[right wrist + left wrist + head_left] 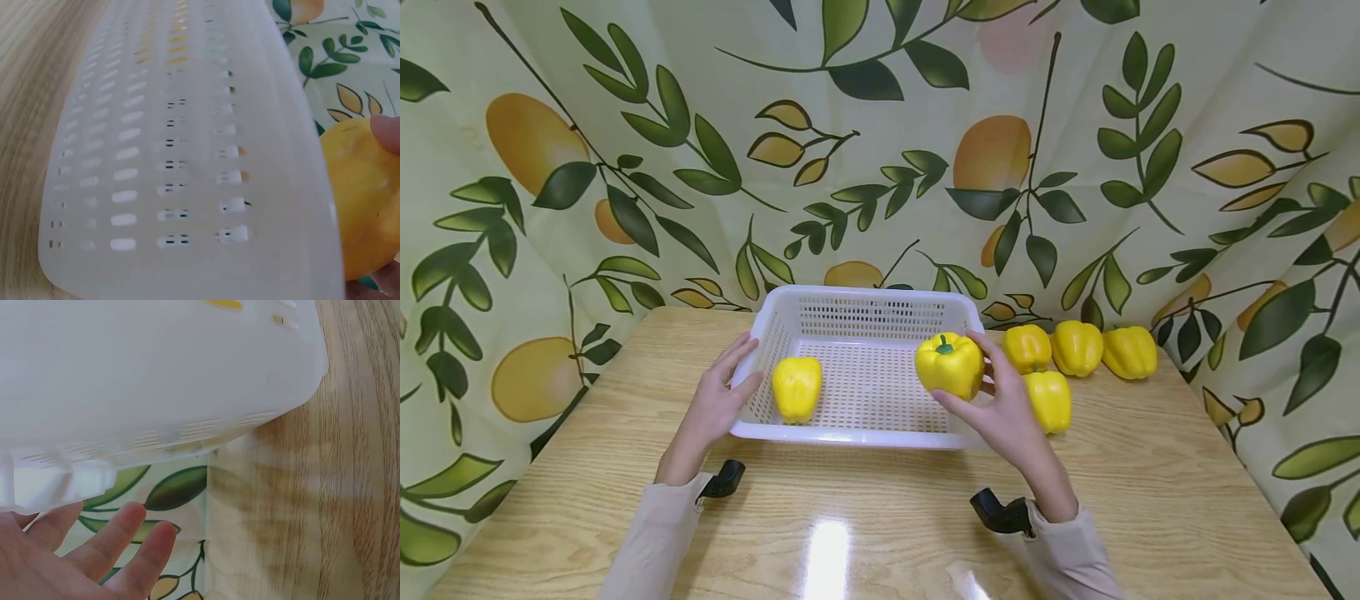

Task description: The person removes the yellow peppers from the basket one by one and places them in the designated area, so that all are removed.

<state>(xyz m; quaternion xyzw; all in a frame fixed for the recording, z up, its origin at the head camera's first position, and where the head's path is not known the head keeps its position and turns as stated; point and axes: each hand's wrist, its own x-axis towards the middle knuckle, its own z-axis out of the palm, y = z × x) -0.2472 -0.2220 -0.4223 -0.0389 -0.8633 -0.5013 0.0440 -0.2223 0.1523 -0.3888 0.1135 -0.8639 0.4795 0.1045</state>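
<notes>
A white plastic basket (857, 437) with slotted walls stands on the wooden table. In the head view, my left hand (715, 400) rests at its left rim, thumb lying over the edge. The left wrist view shows those fingers (115, 540) straight and spread beside the rim. My right hand (1007, 408) grips a yellow bell pepper (949, 367) with a green stem, thumb in front and fingers behind, over the basket's right end. That pepper (359, 200) also shows beyond the rim in the right wrist view. Another yellow bell pepper (797, 389) lies inside the basket at the left.
Several more yellow bell peppers lie on the table to the right of the basket, such as a pepper (1077, 348) in the back row and a nearer pepper (1049, 402) behind my right hand. A patterned curtain (880, 167) hangs behind the table (760, 533).
</notes>
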